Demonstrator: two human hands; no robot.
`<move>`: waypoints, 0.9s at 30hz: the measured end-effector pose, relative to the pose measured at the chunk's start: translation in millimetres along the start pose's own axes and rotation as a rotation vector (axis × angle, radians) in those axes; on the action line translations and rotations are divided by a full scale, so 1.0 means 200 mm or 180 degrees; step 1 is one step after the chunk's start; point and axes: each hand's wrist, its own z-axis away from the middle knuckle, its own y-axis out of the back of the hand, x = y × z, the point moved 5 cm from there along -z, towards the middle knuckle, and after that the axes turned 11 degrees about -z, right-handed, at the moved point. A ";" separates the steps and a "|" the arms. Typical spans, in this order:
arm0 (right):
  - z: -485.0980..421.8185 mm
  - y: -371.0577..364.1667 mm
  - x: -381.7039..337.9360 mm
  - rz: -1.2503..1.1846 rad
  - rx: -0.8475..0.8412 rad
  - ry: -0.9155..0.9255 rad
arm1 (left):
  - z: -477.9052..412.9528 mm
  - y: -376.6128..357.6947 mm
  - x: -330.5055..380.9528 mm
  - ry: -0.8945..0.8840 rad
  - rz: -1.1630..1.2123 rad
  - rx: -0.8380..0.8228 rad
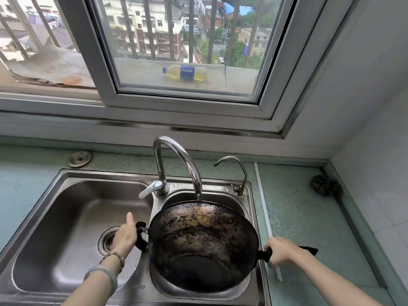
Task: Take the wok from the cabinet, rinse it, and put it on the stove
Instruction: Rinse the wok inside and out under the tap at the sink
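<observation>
Green counter (293, 208), steel sink (72, 219); both hands hold the wok (203, 244).

light: bright daylight from window (185, 47) | shadows: soft | edges: bowed (wide-angle) | sharpness: perhaps slightly soft at corners

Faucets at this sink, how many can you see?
2. The large gooseneck faucet stands at the back of the sink's middle divider, with its spout above the wok. The small gooseneck faucet stands at the sink's rear right corner. None seem hidden.
</observation>
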 end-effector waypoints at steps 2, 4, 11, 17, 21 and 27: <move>0.00 0.00 0.01 -0.0080 0.0026 -0.0018 | 0.02 0.00 0.03 0.0072 -0.0235 0.0048; 0.00 0.00 0.01 -0.0148 0.0129 0.0030 | 0.02 0.00 0.04 0.0101 -0.0336 0.0032; 0.00 0.02 0.06 -0.0662 0.0940 0.0589 | -0.10 -0.04 0.02 0.0355 -0.0379 -0.0205; 0.02 0.06 0.05 -0.0864 0.1526 0.0824 | -0.19 -0.08 0.02 0.0521 -0.0160 -0.0342; 0.04 0.08 0.03 -0.0726 0.1705 0.0850 | -0.23 -0.10 -0.02 0.0728 0.0137 -0.0339; 0.02 0.10 0.02 -0.0482 0.1655 0.0868 | -0.14 -0.14 0.03 0.0750 0.1204 -0.0352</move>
